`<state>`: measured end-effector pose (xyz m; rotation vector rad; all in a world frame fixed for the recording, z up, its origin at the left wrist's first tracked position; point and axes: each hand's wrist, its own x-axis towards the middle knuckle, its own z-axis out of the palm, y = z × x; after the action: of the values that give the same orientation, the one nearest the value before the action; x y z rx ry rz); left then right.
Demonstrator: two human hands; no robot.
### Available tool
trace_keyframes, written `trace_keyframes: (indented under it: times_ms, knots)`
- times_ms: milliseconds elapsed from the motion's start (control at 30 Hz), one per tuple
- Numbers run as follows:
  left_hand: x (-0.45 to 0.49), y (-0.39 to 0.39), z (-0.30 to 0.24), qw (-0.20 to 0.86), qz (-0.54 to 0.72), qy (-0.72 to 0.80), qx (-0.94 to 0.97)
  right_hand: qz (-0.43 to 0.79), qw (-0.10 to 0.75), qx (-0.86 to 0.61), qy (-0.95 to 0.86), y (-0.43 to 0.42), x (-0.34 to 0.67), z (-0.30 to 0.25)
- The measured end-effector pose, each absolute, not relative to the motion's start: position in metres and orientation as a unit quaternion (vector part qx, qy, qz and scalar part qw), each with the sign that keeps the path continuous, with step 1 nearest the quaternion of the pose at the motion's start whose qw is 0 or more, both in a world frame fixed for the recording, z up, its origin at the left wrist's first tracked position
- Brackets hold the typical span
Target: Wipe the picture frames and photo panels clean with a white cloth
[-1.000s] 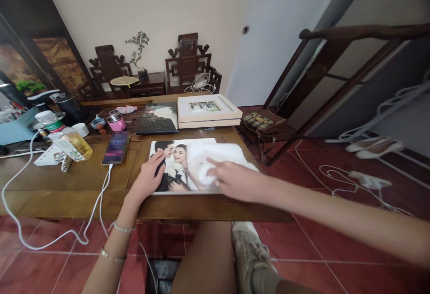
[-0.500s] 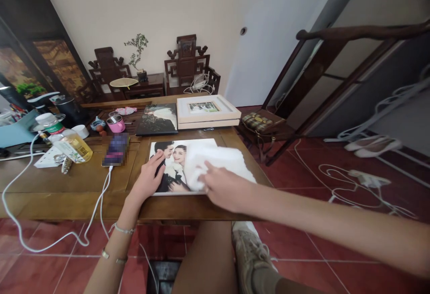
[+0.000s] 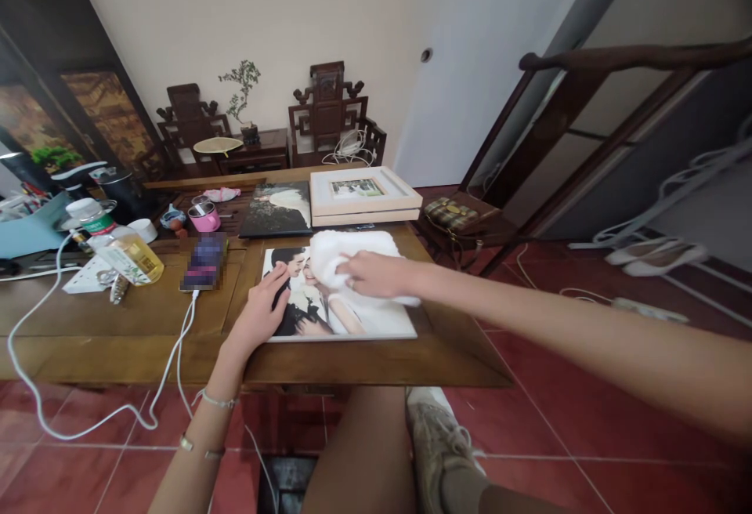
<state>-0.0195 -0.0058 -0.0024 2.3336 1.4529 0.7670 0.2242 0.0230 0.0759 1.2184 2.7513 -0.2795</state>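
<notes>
A photo panel [image 3: 376,326] with a picture of a couple lies flat near the front edge of the wooden table. Fingers stretched out, my left hand [image 3: 265,309] rests on the panel's left side. My right hand [image 3: 379,273] presses a white fluffy cloth [image 3: 371,243] against the upper middle of the picture, its fingers bunched on the fabric. The cloth covers the picture's upper right part and reaches past its top edge. Just behind lie a dark photo panel [image 3: 273,220] and a pale wooden picture frame [image 3: 405,204].
On the left are a phone [image 3: 204,259] with a white cable, a tilted bottle of yellow liquid [image 3: 132,255], a pink mug [image 3: 205,218] and a power strip [image 3: 88,275]. A wooden chair [image 3: 505,146] holding a checked bag [image 3: 452,215] stands to the right.
My right hand has moved up and away from me with the cloth, uncovering the panel's lower right part. My left hand has stayed in place.
</notes>
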Motion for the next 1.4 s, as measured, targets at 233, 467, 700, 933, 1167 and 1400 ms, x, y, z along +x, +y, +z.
trace_keyframes:
  times_ms: [233, 467, 700, 933, 1167, 1400]
  knots:
    - [-0.021, -0.004, -0.005, 0.141, 0.283, 0.497, 0.808, -0.032, 0.028, 0.457, 0.889, 0.030, 0.207, 0.059]
    - [-0.021, -0.004, -0.006, 0.145, 0.280, 0.496, 0.809, -0.106, 0.093, 0.411, 0.901, -0.077, 0.181, 0.062]
    - [-0.020, -0.004, -0.005, 0.141, 0.280, 0.495, 0.811, -0.068, 0.052, 0.388, 0.918, -0.043, 0.189, 0.070]
    - [-0.021, -0.004, -0.005, 0.139, 0.293, 0.479, 0.816, -0.048, 0.060, 0.428, 0.901, 0.047, 0.184, 0.073]
    - [-0.022, -0.003, -0.006, 0.140, 0.287, 0.484, 0.815, -0.042, 0.056, 0.433, 0.899, -0.017, 0.167, 0.067]
    - [-0.022, -0.006, -0.003, 0.153, 0.291, 0.477, 0.815, -0.131, 0.131, 0.369, 0.911, -0.094, 0.172, 0.074]
